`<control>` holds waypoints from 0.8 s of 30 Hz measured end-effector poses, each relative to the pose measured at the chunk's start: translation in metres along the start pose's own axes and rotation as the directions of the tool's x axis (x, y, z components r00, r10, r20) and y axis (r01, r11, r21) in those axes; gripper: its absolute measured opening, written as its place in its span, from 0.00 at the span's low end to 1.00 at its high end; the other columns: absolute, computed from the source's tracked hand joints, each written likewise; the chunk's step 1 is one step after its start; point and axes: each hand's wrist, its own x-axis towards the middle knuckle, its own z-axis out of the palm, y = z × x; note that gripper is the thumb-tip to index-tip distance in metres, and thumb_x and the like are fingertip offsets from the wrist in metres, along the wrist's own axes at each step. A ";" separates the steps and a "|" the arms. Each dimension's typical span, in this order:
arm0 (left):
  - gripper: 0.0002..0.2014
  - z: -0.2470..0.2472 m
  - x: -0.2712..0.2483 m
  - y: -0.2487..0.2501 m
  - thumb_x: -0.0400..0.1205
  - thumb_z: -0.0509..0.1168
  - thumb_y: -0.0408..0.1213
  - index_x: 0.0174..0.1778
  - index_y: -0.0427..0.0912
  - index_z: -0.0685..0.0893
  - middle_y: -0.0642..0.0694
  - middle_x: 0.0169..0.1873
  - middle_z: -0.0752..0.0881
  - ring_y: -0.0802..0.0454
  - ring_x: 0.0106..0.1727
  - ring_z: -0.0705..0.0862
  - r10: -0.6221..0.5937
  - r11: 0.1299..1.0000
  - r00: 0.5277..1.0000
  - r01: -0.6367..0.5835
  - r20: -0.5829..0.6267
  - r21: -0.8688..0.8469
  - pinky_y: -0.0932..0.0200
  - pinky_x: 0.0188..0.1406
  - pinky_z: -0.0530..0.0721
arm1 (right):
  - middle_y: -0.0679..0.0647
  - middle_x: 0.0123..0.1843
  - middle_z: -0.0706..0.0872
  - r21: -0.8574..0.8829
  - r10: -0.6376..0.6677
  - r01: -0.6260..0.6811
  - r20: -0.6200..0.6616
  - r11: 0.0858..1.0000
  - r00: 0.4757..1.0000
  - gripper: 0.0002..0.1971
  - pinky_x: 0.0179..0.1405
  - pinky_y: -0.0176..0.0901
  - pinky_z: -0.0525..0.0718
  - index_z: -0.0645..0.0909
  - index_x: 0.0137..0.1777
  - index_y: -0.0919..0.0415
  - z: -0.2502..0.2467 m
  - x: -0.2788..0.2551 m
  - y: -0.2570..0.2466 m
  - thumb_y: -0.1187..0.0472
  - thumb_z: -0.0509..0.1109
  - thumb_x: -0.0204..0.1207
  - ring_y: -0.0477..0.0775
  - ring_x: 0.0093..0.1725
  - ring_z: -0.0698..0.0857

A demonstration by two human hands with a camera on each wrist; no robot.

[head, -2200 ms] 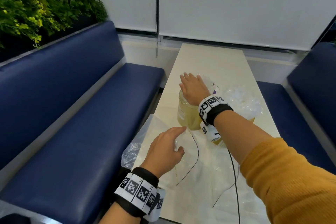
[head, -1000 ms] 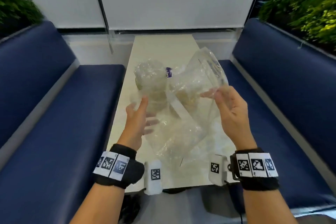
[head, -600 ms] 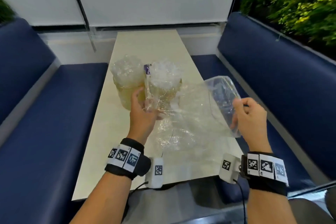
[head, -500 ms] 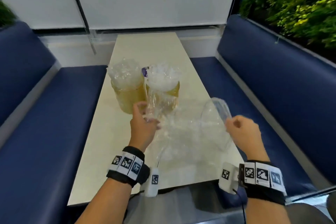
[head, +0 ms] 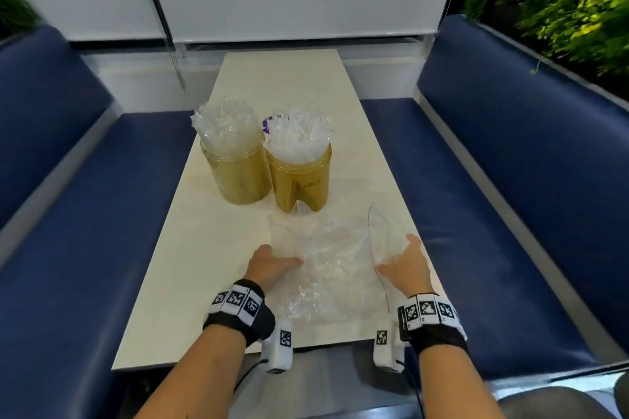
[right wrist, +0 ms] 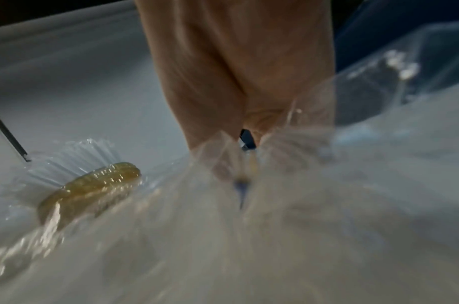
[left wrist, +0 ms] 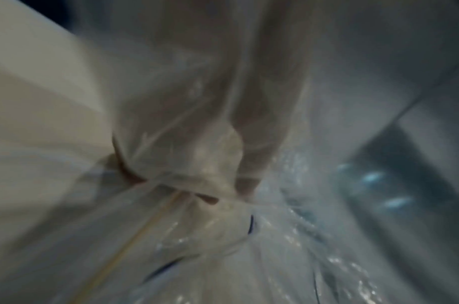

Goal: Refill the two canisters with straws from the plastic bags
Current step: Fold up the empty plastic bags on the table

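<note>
Two canisters (head: 270, 170) stand side by side mid-desk (head: 282, 85), both packed with straws (head: 262, 127). We rest our left hand (head: 269, 265) and right hand (head: 405, 265) flat, fingers loose, on either edge of the plastic bags (head: 326, 262) lying emptied near us. We judge the film light, limp and slippery, best gathered by bunching an edge. Dark handwriting on the right canister is too faint to read.

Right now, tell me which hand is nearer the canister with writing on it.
Left, narrowly. The left hand rests on the plastic bags, below and just left of the written-on canister. The right hand sits farther off to its right, at the bags' edge.
</note>
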 end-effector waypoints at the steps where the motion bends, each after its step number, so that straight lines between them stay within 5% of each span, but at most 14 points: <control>1: 0.21 -0.002 -0.003 0.001 0.70 0.82 0.40 0.54 0.40 0.82 0.41 0.57 0.87 0.42 0.55 0.87 -0.004 1.000 1.000 0.005 0.022 -0.027 0.47 0.60 0.87 | 0.49 0.51 0.76 0.009 0.018 -0.018 0.025 1.000 1.000 0.46 0.50 0.41 0.76 0.52 0.81 0.56 0.002 0.007 0.002 0.64 0.78 0.70 0.53 0.53 0.77; 4: 0.07 -0.009 -0.004 0.001 0.80 0.72 0.28 0.49 0.43 0.83 0.38 0.52 0.88 0.43 0.46 0.88 0.024 0.997 0.997 -0.018 0.080 -0.068 0.51 0.47 0.89 | 0.51 0.51 0.76 0.048 0.047 -0.058 0.206 0.997 0.977 0.31 0.39 0.35 0.78 0.64 0.72 0.55 -0.002 0.015 0.001 0.66 0.75 0.73 0.53 0.55 0.79; 6: 0.11 -0.019 -0.009 0.004 0.84 0.63 0.25 0.58 0.44 0.83 0.38 0.48 0.87 0.46 0.39 0.86 0.103 0.984 0.987 -0.084 0.121 -0.157 0.57 0.33 0.85 | 0.56 0.54 0.83 0.113 -0.033 -0.001 0.297 0.994 0.954 0.22 0.38 0.40 0.83 0.75 0.68 0.56 -0.010 0.008 -0.004 0.70 0.73 0.75 0.55 0.50 0.85; 9: 0.17 -0.037 -0.014 0.007 0.85 0.62 0.25 0.62 0.50 0.84 0.37 0.49 0.86 0.43 0.42 0.86 0.223 0.956 0.966 -0.191 0.131 -0.225 0.48 0.38 0.85 | 0.58 0.50 0.84 0.322 -0.230 0.103 0.387 0.941 0.893 0.22 0.41 0.45 0.87 0.83 0.65 0.49 -0.022 -0.005 -0.012 0.74 0.68 0.77 0.53 0.43 0.86; 13: 0.12 -0.063 -0.022 0.017 0.83 0.67 0.25 0.58 0.43 0.87 0.43 0.49 0.91 0.46 0.44 0.90 0.317 0.921 0.933 -0.262 0.167 -0.288 0.53 0.39 0.89 | 0.56 0.58 0.83 0.534 -0.331 0.063 0.424 0.843 0.843 0.23 0.46 0.53 0.84 0.80 0.68 0.48 -0.028 -0.020 -0.026 0.67 0.76 0.76 0.57 0.50 0.87; 16: 0.11 -0.073 -0.028 0.032 0.77 0.69 0.17 0.48 0.38 0.84 0.40 0.36 0.86 0.50 0.31 0.88 0.293 0.904 0.926 -0.187 0.239 -0.384 0.60 0.29 0.87 | 0.48 0.64 0.87 0.636 -0.412 -0.045 0.550 0.771 0.726 0.35 0.50 0.60 0.84 0.69 0.76 0.41 -0.027 -0.031 -0.038 0.70 0.72 0.74 0.58 0.57 0.86; 18: 0.12 -0.077 -0.029 0.038 0.64 0.76 0.20 0.37 0.37 0.84 0.41 0.29 0.80 0.55 0.22 0.83 0.294 0.884 0.910 -0.143 0.293 -0.444 0.65 0.22 0.83 | 0.40 0.64 0.87 0.599 -0.458 0.035 0.572 0.800 0.681 0.36 0.60 0.62 0.83 0.67 0.78 0.40 -0.023 -0.037 -0.044 0.68 0.72 0.74 0.48 0.58 0.88; 21: 0.07 -0.088 -0.040 0.037 0.65 0.74 0.30 0.35 0.44 0.93 0.45 0.32 0.89 0.51 0.32 0.89 0.374 0.869 0.892 -0.241 0.254 -0.432 0.59 0.33 0.88 | 0.40 0.58 0.88 0.605 -0.438 0.079 0.474 0.792 0.764 0.31 0.65 0.57 0.81 0.79 0.66 0.45 -0.023 -0.044 -0.057 0.46 0.84 0.62 0.46 0.55 0.88; 23: 0.10 -0.097 -0.046 0.033 0.74 0.69 0.30 0.46 0.45 0.94 0.42 0.43 0.92 0.41 0.44 0.92 0.381 0.880 0.881 -0.253 0.280 -0.401 0.47 0.41 0.91 | 0.45 0.56 0.90 0.590 -0.454 0.148 0.414 0.794 0.789 0.10 0.64 0.52 0.84 0.87 0.57 0.48 -0.025 -0.042 -0.064 0.57 0.77 0.77 0.49 0.56 0.89; 24: 0.11 -0.101 -0.046 0.031 0.78 0.66 0.31 0.53 0.43 0.91 0.40 0.49 0.92 0.34 0.48 0.91 0.368 0.886 0.875 -0.228 0.314 -0.403 0.41 0.43 0.91 | 0.46 0.53 0.91 0.567 -0.482 0.209 0.389 0.797 0.785 0.12 0.60 0.50 0.87 0.91 0.51 0.49 -0.026 -0.039 -0.067 0.67 0.70 0.81 0.49 0.55 0.90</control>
